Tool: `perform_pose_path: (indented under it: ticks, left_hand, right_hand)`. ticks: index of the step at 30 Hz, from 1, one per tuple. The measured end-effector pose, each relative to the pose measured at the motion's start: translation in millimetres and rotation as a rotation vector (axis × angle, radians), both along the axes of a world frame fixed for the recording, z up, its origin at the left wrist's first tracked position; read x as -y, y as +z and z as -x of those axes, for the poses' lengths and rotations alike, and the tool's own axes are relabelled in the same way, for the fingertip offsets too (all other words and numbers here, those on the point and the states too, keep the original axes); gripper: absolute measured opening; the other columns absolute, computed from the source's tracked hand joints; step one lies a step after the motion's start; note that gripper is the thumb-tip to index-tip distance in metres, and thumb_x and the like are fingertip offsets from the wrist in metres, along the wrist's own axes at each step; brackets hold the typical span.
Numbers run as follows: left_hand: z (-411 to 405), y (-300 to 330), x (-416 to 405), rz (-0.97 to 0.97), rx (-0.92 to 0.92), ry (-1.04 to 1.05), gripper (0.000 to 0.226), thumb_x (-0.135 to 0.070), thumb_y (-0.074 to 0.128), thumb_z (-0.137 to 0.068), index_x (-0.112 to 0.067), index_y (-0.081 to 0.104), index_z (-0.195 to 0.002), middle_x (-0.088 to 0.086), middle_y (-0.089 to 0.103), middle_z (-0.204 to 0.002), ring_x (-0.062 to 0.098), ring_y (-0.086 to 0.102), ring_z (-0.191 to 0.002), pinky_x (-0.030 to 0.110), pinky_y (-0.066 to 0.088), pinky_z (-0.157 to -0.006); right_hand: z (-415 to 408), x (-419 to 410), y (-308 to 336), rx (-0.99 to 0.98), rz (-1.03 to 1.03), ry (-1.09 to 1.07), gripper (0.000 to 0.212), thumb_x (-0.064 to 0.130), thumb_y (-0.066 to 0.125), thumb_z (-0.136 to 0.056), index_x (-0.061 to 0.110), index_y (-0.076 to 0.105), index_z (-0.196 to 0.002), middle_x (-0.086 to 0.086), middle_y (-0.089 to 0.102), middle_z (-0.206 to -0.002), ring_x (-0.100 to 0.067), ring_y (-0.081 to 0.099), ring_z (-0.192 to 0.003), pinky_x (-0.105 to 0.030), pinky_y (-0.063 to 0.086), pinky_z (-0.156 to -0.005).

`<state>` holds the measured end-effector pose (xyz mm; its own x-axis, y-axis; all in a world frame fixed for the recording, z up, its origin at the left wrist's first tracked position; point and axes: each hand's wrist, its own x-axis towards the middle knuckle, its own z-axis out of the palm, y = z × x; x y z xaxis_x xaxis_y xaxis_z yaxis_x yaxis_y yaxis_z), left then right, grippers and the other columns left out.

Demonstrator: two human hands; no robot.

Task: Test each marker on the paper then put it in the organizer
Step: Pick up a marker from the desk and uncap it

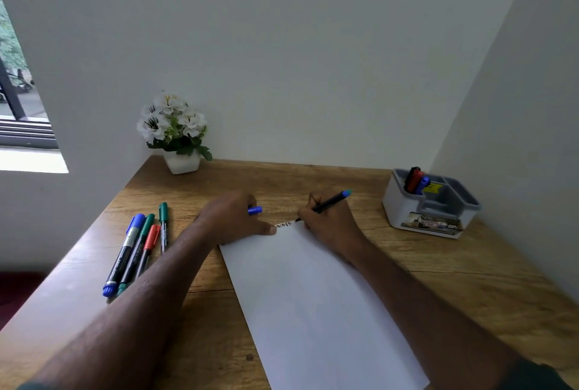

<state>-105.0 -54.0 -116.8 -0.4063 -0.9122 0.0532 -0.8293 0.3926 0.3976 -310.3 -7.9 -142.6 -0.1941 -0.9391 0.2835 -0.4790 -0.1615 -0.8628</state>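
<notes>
— Pinching the marker [326, 205] in the right hand [329, 225], tip touching the far edge of the paper [313, 302]; clamping its blue cap [255, 210] in the left hand [233, 217], thumb pinning the sheet

— Probably handling as light, stiff, a bit slick (gripping low on the barrel)

— Leaving four markers [138, 251] lying left, well apart

— Nothing blocking the way right to the organizer [430, 204]; flowerpot [181, 162] sitting far back
</notes>
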Motion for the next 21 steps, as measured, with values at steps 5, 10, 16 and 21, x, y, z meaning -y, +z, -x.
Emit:
perform_pose_path:
  ticks: [5, 10, 16, 21]
  left_hand:
    - [0.4, -0.3, -0.2, 0.013, 0.014, 0.004, 0.044, -0.060, 0.075, -0.076, -0.024, 0.050, -0.074, -0.003, 0.054, -0.072, 0.011, 0.048, -0.066, 0.027, 0.033, -0.057]
    - [0.2, -1.4, 1.3, 0.011, 0.014, -0.002, 0.044, -0.060, 0.075, -0.076, -0.025, 0.049, -0.074, -0.004, 0.054, -0.073, 0.010, 0.048, -0.067, 0.027, 0.033, -0.057]
    - [-0.5, -1.7, 2.0, 0.005, 0.005, -0.006, 0.044, -0.059, 0.076, -0.076, -0.027, 0.047, -0.073, -0.005, 0.051, -0.072, 0.009, 0.046, -0.065, 0.026, 0.032, -0.056]
    - [-0.7, -1.8, 1.7, 0.002, 0.000, -0.005, 0.043, -0.060, 0.076, -0.075, -0.026, 0.050, -0.074, -0.005, 0.054, -0.073, 0.010, 0.048, -0.067, 0.027, 0.033, -0.057]
  right_hand:
    - [2.1, -0.2, -1.4, 0.024, 0.011, -0.014, 0.029, 0.005, 0.065, -0.077, 0.001, 0.044, -0.059, -0.006, 0.046, -0.057, -0.013, 0.044, -0.056, -0.032, 0.039, -0.059]
    - [0.9, -2.9, -0.3, 0.023, -0.003, -0.002, 0.027, 0.006, 0.065, -0.078, 0.006, 0.046, -0.059, -0.007, 0.048, -0.057, -0.013, 0.045, -0.057, -0.032, 0.040, -0.059]
    - [0.8, -2.7, 0.5, 0.033, -0.001, -0.012, 0.027, 0.006, 0.065, -0.078, 0.011, 0.047, -0.059, -0.008, 0.046, -0.058, -0.015, 0.043, -0.058, -0.031, 0.037, -0.057]
    - [0.4, -2.0, 0.2, 0.028, -0.013, -0.026, 0.026, 0.006, 0.065, -0.078, 0.000, 0.045, -0.063, -0.010, 0.046, -0.059, -0.016, 0.043, -0.059, -0.032, 0.038, -0.059]
